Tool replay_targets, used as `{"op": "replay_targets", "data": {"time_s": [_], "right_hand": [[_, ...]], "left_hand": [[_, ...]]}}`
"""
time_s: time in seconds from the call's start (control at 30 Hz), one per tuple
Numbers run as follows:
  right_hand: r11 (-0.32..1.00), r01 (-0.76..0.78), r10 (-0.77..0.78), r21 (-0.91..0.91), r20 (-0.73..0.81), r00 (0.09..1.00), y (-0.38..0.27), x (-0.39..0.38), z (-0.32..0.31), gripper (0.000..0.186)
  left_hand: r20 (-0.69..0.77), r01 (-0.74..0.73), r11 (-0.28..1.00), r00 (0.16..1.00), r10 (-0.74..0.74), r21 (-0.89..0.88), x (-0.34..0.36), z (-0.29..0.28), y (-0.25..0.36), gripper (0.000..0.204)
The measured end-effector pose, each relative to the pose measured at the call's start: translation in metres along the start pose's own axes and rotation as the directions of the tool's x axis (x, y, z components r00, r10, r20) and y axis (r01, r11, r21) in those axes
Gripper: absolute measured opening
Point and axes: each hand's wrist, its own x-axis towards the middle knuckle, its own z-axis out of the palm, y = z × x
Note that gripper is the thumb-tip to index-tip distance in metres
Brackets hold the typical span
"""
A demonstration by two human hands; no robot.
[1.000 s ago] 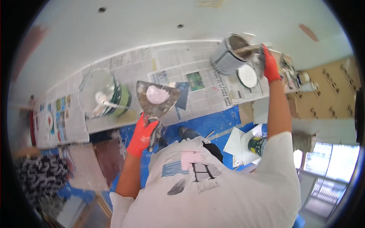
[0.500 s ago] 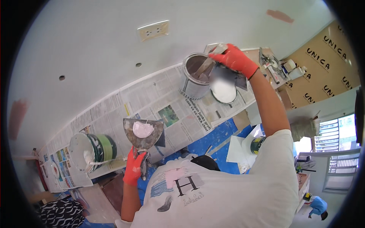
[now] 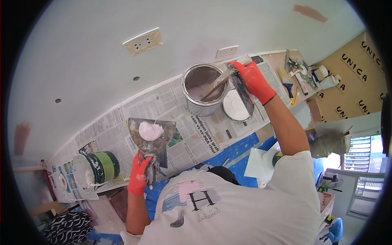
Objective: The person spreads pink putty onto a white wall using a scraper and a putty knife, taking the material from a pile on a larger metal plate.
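Note:
My left hand, in a red glove, is closed round the handle of a wide putty knife. A lump of pale pink putty sits on its blade, above the newspaper. My right hand, also gloved in red, grips a wooden stick that slants into an open metal can. A dark flat blade hangs under the same hand; how it is held is partly hidden. Beside the can lies a round white lid or container top, partly covered by that blade.
Newspaper covers the long surface along the wall. A green-and-white bucket lies at the left. Brushes, tools and white bottles stand at the far right. Blue sheeting covers the floor. Another person is at lower right.
The view has shifted, with the can appearing further left. The dark blade under my right hand has turned more edge-on, uncovering more of the white round top. Both hands keep their grips.

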Motion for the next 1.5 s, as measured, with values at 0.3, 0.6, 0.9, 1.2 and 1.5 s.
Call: {"op": "replay_targets", "data": {"time_s": [0.3, 0.6, 0.9, 1.2, 1.5], "right_hand": [[0.866, 0.257, -0.306, -0.429, -0.047, 0.951, -0.044, -0.043, -0.084, 0.025], [0.959, 0.278, -0.274, -0.048, -0.397, 0.876, -0.110, -0.063, -0.137, 0.025], [0.950, 0.230, -0.119, 0.209, -0.440, 0.890, -0.105, -0.088, -0.097, 0.030], [0.957, 0.270, -0.279, -0.105, -0.078, 0.957, -0.122, -0.134, -0.088, 0.038], [0.855, 0.442, -0.439, -0.270, 0.076, 0.896, -0.148, -0.144, -0.092, 0.035]], "left_hand": [[0.186, -0.009, 0.984, 0.982, -0.025, 0.180, 0.066, 0.036, 0.063, 0.052], [0.459, -0.419, 0.854, 0.852, 0.252, 0.309, 0.122, 0.083, 0.091, 0.040], [0.317, -0.547, 0.834, 0.806, 0.501, 0.074, 0.137, 0.130, 0.102, 0.028], [0.471, 0.294, 0.904, 0.874, -0.122, -0.311, 0.124, 0.125, 0.140, 0.027], [0.310, 0.335, 0.880, 0.922, -0.232, -0.337, 0.127, 0.133, 0.131, 0.025]]}}
